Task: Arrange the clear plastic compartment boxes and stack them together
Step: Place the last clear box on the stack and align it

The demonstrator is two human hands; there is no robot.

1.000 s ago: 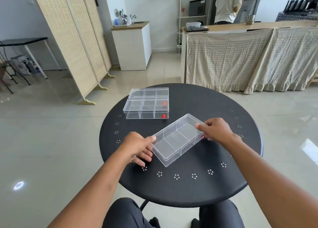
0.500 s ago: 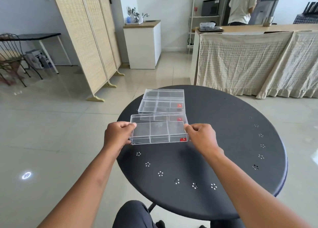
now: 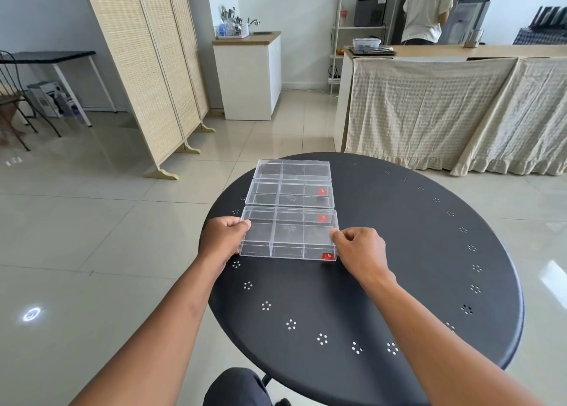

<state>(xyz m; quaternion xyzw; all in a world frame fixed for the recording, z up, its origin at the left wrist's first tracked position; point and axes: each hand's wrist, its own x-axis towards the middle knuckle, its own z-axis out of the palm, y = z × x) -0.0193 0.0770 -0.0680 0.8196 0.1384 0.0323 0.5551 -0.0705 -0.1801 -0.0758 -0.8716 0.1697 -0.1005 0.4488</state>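
Observation:
I hold a clear plastic compartment box [image 3: 290, 235] with a red sticker at its near right corner, level above the round black table [image 3: 399, 267]. My left hand [image 3: 225, 237] grips its left end and my right hand [image 3: 359, 250] grips its right end. Just beyond it, a stack of two more clear compartment boxes [image 3: 293, 183] rests on the table's far left part, the upper one shifted slightly away. The held box's far edge overlaps the stack's near edge in view; whether they touch I cannot tell.
The table's left edge lies close to the boxes, with tiled floor below. A woven folding screen [image 3: 147, 68] stands at the left, a cloth-draped counter [image 3: 445, 108] behind the table, and a person [image 3: 428, 9] stands far back. My knees [image 3: 236, 387] are under the near edge.
The box went from lying askew near the table's middle, to being lifted, turned square and carried left toward the stack. It now sits closer to the stack, aligned with it.

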